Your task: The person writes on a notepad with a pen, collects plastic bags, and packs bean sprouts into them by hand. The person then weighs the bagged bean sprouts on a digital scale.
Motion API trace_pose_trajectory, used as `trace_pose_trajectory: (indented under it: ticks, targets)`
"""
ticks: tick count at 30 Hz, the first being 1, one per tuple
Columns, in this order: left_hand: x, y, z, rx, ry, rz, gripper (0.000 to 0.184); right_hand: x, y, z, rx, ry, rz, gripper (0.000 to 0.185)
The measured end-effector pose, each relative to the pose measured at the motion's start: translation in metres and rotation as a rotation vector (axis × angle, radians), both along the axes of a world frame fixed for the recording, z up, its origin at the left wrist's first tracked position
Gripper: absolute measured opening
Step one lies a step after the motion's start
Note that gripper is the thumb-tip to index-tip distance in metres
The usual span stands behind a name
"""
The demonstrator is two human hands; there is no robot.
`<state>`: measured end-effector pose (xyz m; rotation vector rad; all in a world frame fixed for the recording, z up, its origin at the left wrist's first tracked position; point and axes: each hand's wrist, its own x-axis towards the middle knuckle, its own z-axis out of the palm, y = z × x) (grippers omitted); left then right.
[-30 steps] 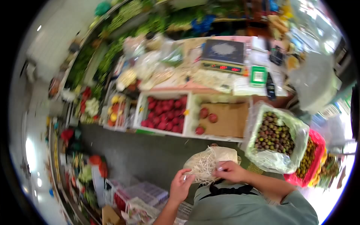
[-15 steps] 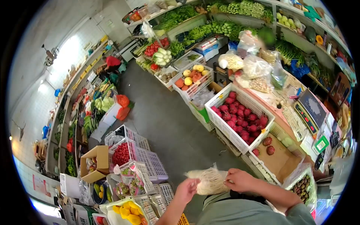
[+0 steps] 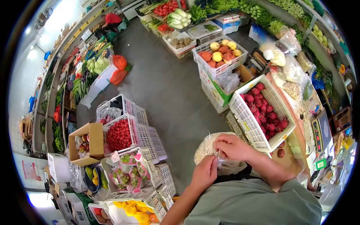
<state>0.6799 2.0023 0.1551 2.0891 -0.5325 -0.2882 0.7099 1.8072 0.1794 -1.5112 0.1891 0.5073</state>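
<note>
A clear plastic bag (image 3: 205, 148) filled with pale, thin strands, perhaps bean sprouts, is in front of my body. My left hand (image 3: 204, 172) pinches the gathered plastic at the bag's near end. Right beside it, my right hand (image 3: 233, 148) also has its fingers closed on the bag's plastic, bent at the knuckles. The fingertips of both hands nearly meet, and my right hand covers part of the bag.
To the right stands a white crate of dragon fruit (image 3: 264, 112). Crates of red fruit (image 3: 120, 134) and packed grapes (image 3: 129, 170) are at left, with a cardboard box (image 3: 95, 140). Grey floor (image 3: 165, 93) runs between. A person in red (image 3: 112, 19) is far back.
My hands have come together at the bag's end; before, they held it stretched sideways between them. The bag now lies beyond my hands. The whole view has shifted and tipped downward.
</note>
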Motion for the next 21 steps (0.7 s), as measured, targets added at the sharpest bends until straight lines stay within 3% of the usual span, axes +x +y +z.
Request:
trace_pose_trajectory:
  ticks: [3,5,7,11,13,17,19,21]
  targets:
    - [0.064,0.009,-0.01,-0.013,0.041,0.054,0.012,0.066,0.011,0.004,-0.163,0.017,0.219,0.021]
    - [0.118,0.015,-0.012,0.025,0.086,0.065,0.013,0.117,0.014,-0.024,-0.157,0.057,0.359,0.024]
    - [0.178,0.018,-0.014,0.067,0.131,0.067,0.014,0.173,0.017,-0.053,-0.287,-0.312,0.453,0.028]
    - [0.283,0.027,-0.006,0.289,0.267,0.171,0.02,0.306,0.019,-0.054,-0.227,-0.275,0.622,0.031]
    - [0.317,0.028,0.002,0.194,0.315,0.345,0.017,0.346,0.032,-0.058,-0.171,-0.355,0.645,0.039]
    - [0.41,0.029,0.028,0.056,0.259,0.57,0.025,0.476,0.04,-0.007,-0.125,-0.39,0.876,0.068]
    - [0.458,0.045,0.025,-0.028,0.545,0.687,0.028,0.523,0.049,-0.004,-0.147,-0.412,0.939,0.065]
    - [0.505,0.054,0.02,-0.112,0.522,0.687,0.03,0.565,0.067,-0.029,-0.217,-0.828,0.809,0.059]
